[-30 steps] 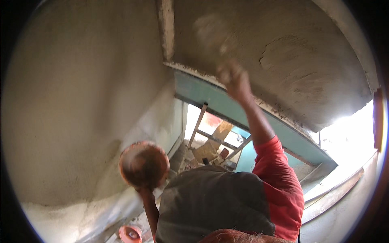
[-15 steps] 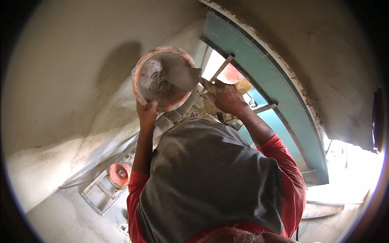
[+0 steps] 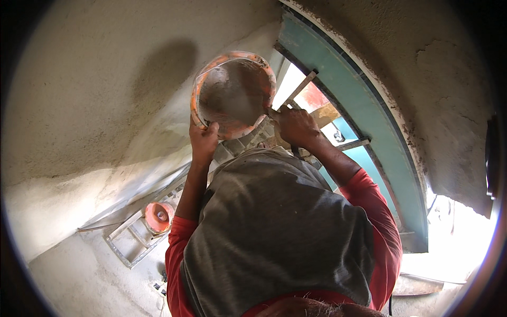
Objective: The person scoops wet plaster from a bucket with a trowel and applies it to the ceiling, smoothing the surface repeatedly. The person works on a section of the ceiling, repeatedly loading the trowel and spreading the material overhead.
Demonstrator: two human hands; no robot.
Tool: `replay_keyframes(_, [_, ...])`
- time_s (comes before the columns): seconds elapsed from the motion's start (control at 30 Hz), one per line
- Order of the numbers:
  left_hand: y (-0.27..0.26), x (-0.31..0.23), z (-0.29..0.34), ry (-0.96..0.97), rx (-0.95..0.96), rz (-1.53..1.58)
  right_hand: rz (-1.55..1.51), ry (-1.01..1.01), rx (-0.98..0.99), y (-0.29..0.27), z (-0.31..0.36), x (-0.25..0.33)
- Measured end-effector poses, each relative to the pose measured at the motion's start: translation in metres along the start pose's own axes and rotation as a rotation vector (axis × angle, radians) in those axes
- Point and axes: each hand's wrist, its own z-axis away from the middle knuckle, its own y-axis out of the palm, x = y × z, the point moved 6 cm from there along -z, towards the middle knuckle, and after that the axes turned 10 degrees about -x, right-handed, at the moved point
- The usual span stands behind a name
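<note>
My left hand (image 3: 204, 141) grips the near left rim of an orange mortar-stained bucket (image 3: 196, 98), thumb over the edge. The bucket is held up in front of me with its mouth toward me and a thin wire handle along its rim. At its right side my right hand (image 3: 297, 126) is closed around a trowel (image 3: 271, 112). The trowel's blade reaches into the bucket, blurred against the grey-brown mortar coating, so its outline is hard to make out.
A rough plastered wall (image 3: 95, 105) rises on the left. To the right runs a teal panel (image 3: 338, 68) with metal bars (image 3: 302, 87) below it. Down on the left, another orange bucket (image 3: 158, 216) rests by a ladder-like frame (image 3: 127, 245).
The bucket and both hands have shifted up and right in the picture. The trowel blade has gone deeper into the bucket, and the mortar lump seen earlier no longer stands out.
</note>
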Motion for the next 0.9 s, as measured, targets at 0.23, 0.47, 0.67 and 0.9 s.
replay_keyframes(0.23, [0.002, -0.014, 0.009, 0.025, -0.023, 0.061, -0.001, -0.076, -0.099, 0.027, -0.022, 0.008])
replay_keyframes(0.47, [0.003, -0.004, 0.009, 0.053, 0.007, -0.005, -0.08, -0.007, -0.02, 0.053, -0.031, 0.009])
replay_keyframes(0.67, [0.009, 0.001, 0.009, 0.07, -0.056, -0.104, 0.04, -0.119, 0.011, 0.067, -0.038, 0.021])
replay_keyframes(0.9, [0.027, 0.036, 0.015, -0.207, -0.015, 0.108, -0.232, 0.046, -0.01, 0.04, -0.035, 0.001])
